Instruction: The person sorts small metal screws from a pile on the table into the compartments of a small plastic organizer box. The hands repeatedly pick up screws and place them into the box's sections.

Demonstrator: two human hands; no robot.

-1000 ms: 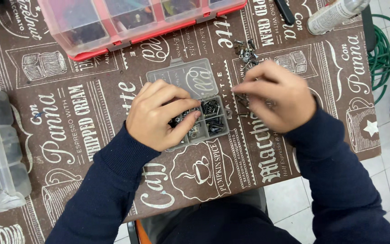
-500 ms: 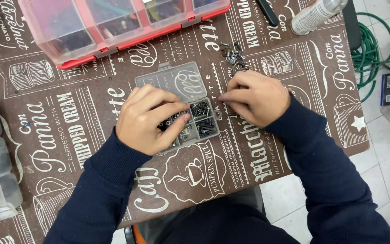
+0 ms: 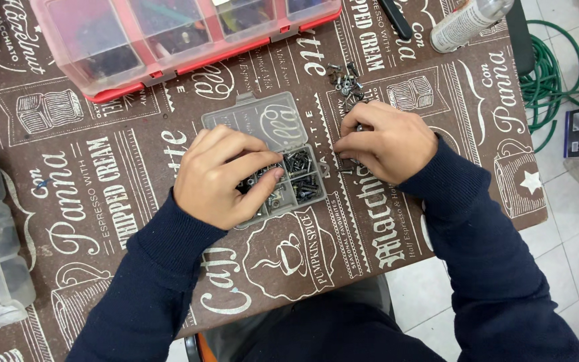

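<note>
A brown printed tablecloth [image 3: 135,201] covers the work table; pale floor tiles [image 3: 571,221] show past its right edge.

A small clear parts box [image 3: 283,164] lies near the middle of the cloth. Its hinged lid [image 3: 256,121] is folded open flat toward the far side. The visible compartments hold dark screws and similar small hardware.

The left hand [image 3: 219,177] rests on the left part of the box. Its fingers [image 3: 252,164] are curled and reach across the compartments, with the fingertips touching or just above the contents. The thumb lies along the near edge of the box. Whether the fingers pinch a part cannot be told.

The right hand [image 3: 387,144] lies on the cloth just beside the right edge of the box. Its fingers are drawn together toward the box, and a small dark piece shows at the fingertips. Whether it is gripped cannot be told.

A loose pile of screws [image 3: 346,80] lies on the cloth just beyond the right hand.

A red-and-clear organizer case [image 3: 182,40] sits at the far edge. A white bottle [image 3: 467,20] lies at the far right. A coiled green hose [image 3: 544,74] lies on the floor.
</note>
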